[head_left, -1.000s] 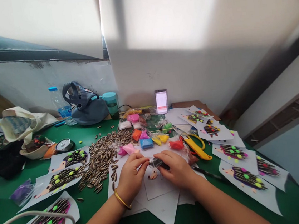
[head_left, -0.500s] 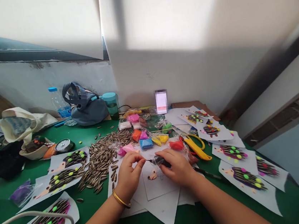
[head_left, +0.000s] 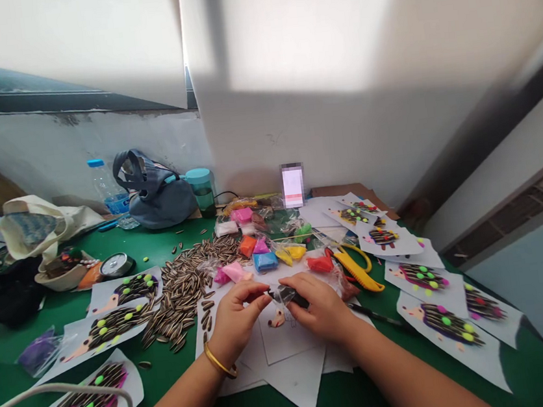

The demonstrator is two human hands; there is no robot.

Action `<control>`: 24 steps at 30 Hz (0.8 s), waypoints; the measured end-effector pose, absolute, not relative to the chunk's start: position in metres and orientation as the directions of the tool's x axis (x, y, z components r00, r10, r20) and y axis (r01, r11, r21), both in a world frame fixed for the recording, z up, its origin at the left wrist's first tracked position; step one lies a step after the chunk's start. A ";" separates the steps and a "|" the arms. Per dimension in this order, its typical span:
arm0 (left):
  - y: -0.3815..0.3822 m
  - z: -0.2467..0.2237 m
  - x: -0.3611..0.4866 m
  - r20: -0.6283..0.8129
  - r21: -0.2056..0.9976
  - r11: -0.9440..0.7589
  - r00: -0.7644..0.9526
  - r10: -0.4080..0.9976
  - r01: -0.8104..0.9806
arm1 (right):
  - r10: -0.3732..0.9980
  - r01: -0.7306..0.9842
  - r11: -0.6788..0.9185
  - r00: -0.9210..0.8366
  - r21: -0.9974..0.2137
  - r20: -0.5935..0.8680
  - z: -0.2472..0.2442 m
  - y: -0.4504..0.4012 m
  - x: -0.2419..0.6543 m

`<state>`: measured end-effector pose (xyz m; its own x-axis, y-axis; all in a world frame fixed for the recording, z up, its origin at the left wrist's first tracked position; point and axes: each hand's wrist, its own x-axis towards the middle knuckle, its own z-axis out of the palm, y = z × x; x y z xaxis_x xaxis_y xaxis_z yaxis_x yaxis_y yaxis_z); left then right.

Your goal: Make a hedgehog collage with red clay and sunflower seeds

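Observation:
My right hand (head_left: pixel 315 306) is closed around a small clear bag of black clay (head_left: pixel 294 295). Thumb and fingertips of my left hand (head_left: pixel 242 311) pinch at the bag's left end, where a bit of black shows. Under both hands lies a white sheet (head_left: pixel 292 345) bearing a small pink clay hedgehog head (head_left: pixel 277 318) and a printed outline partly hidden by my right hand. More white sheets lie beneath it. Striped sunflower seeds (head_left: pixel 184 298) are heaped left of my left hand.
Bagged coloured clay, including a blue pack (head_left: pixel 265 262), lies beyond my hands. Yellow-handled scissors (head_left: pixel 357 269) and a black pen (head_left: pixel 377 314) are to the right. Finished hedgehog pictures (head_left: pixel 442 328) flank both sides. A white cable (head_left: pixel 121 390) crosses the lower left.
My left hand has moved slightly right, closer to the black clay bag. My right hand has shifted a little, covering more of the printed outline.

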<state>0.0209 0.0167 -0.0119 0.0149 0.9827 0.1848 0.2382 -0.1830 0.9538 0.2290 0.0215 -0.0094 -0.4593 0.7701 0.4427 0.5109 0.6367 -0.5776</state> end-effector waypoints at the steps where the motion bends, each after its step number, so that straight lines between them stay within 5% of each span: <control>1: 0.016 -0.011 0.022 0.164 0.959 -0.164 0.020 0.986 0.233 | 0.768 0.508 0.639 -0.464 -0.577 0.442 -0.009 0.021 0.229; 18: 0.016 -0.007 0.025 -0.056 0.973 0.031 0.101 0.993 0.231 | 0.749 0.577 0.662 -0.497 -0.478 0.437 -0.010 0.015 0.221; 24: 0.010 -0.003 0.022 0.311 0.772 -0.348 0.162 0.937 0.532 | 0.767 0.580 0.642 -0.468 -0.502 0.439 -0.006 0.015 0.221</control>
